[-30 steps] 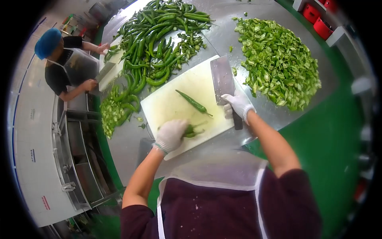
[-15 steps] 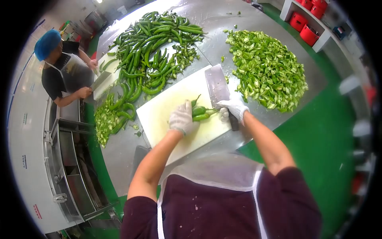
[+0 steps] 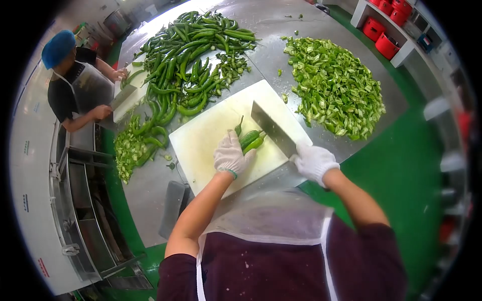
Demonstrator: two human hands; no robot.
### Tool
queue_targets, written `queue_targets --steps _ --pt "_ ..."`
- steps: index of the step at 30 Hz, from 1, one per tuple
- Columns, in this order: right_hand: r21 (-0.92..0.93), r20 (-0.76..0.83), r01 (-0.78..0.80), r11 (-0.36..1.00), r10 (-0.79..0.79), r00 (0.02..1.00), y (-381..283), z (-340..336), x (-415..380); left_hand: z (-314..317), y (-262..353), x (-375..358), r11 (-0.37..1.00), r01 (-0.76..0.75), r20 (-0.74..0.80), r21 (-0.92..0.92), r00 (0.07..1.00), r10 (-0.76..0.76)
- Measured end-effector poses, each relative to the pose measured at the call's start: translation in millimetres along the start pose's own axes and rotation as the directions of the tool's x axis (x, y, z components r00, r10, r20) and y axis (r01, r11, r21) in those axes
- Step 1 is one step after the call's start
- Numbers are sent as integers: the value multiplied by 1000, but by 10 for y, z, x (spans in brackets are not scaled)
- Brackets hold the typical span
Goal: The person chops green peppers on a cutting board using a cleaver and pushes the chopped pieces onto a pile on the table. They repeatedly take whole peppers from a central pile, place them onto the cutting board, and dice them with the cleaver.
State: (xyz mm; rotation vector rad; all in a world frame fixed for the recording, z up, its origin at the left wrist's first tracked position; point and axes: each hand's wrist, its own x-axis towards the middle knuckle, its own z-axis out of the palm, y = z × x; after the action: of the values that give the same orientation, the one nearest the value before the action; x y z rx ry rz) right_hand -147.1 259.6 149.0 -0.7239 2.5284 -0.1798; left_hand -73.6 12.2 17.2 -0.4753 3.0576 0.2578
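steadily, left hand (image 3: 230,154) pressing green peppers (image 3: 250,139), right hand (image 3: 315,163) gripping cleaver (image 3: 272,129), white board (image 3: 208,131) beneath

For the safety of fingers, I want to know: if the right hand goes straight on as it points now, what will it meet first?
Beyond its cleaver, the right hand would probably meet the green peppers held by the left hand; its height above the cutting board is unclear.
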Motion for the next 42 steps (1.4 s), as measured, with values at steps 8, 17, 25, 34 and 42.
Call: queue_targets --steps 8,17,25,34,42 --pt "6 -3 85 996 -85 996 -28 347 52 -34 70 39 996 -54 63 72 997 50" --pt "-13 -68 86 996 -87 994 -23 292 0 -212 98 -72 1000 -20 93 11 995 19" --pt "-53 1 134 990 -134 991 -119 301 113 -182 130 -77 998 1 134 70 991 -10" --pt "108 230 117 987 -139 963 -205 22 451 -88 127 -135 999 -33 2 -42 999 33" --pt "50 114 206 977 -211 971 -441 296 949 -184 138 -182 996 -55 -38 -69 998 53"
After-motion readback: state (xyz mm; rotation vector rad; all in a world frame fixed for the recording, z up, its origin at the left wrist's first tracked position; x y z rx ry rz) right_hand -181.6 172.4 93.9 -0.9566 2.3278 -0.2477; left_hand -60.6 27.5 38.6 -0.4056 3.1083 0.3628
